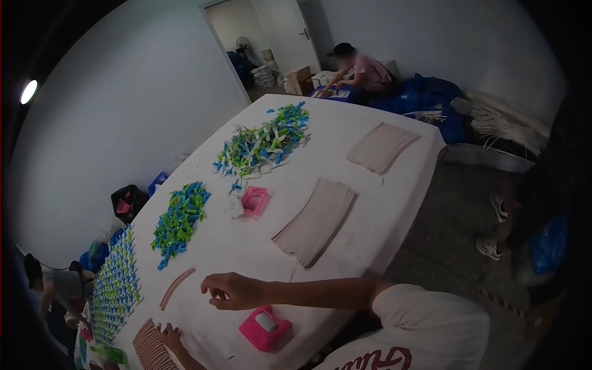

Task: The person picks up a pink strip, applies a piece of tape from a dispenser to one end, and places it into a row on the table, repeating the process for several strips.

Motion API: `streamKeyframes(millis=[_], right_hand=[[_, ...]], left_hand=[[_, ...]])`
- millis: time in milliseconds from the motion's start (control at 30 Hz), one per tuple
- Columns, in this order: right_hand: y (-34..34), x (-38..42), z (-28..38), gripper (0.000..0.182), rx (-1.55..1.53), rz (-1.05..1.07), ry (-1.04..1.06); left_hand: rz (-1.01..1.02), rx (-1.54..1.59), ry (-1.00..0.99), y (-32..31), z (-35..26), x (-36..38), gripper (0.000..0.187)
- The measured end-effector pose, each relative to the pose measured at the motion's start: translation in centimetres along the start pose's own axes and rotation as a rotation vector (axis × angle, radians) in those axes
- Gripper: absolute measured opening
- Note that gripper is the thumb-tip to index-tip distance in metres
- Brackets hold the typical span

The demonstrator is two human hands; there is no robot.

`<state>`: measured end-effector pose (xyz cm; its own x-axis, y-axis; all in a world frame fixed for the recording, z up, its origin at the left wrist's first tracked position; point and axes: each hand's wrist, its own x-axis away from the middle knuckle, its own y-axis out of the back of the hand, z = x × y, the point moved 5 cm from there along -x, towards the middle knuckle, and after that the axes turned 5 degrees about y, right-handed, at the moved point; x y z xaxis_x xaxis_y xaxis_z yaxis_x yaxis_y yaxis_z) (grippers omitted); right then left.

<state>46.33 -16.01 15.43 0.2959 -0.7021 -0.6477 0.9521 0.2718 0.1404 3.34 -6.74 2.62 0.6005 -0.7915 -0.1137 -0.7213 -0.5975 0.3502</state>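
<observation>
My left hand rests at the right edge of a row of thin pinkish-brown strips on the table, its fingers spread and touching them. My right hand is over the table to the right, fingers loosely bent and thumb apart, with nothing visible in it. Between and beyond the hands lie a few loose strips. A bright pink container with a grey piece on top stands just below my right forearm.
Piles of blue and green clips and mixed clips lie on the white table, near a pink tray. Strip bundles lie right. Rows of clips are left. Other people work at both ends.
</observation>
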Motion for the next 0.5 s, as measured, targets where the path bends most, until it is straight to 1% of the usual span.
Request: streamKeyframes(millis=[67,100,133,167,200,267,400,467,500], right_hand=[[4.5,4.0,2.5,0.019,0.113,-0.043,0.066],[7.0,6.2,2.5,0.019,0.254,-0.123,0.009],[9.6,8.3,1.9,0.019,0.4,-0.194,-0.045],[12.0,10.5,1.1,0.02,0.586,-0.276,-0.071],[14.1,12.4,0.2,0.021,0.771,-0.356,-0.091],[16.9,15.9,-1.6,0.022,0.949,-0.417,-0.231],[17.7,19.5,-2.6,0.018,1.001,-0.433,-0.322],[17.5,19.7,-2.9,0.016,1.004,-0.435,-0.229],[17.5,19.7,-3.0,0.016,0.999,-0.424,-0.233]], left_hand=[[0.088,0.104,0.058,0.0,-5.3,8.9,0.031],[0.098,0.099,0.074,0.7,-8.5,14.1,0.031],[0.186,0.083,0.104,1.0,-11.8,19.5,0.033],[0.27,0.07,0.133,0.8,-13.1,22.9,0.034],[0.27,0.075,0.148,1.5,-11.2,22.6,0.034],[0.238,0.064,0.148,3.2,-8.3,22.0,0.032],[0.157,0.015,0.141,6.8,-4.4,21.7,0.03],[0.115,-0.01,0.14,8.2,-3.1,22.0,0.029],[0.098,-0.019,0.141,8.4,-2.5,22.3,0.028]])
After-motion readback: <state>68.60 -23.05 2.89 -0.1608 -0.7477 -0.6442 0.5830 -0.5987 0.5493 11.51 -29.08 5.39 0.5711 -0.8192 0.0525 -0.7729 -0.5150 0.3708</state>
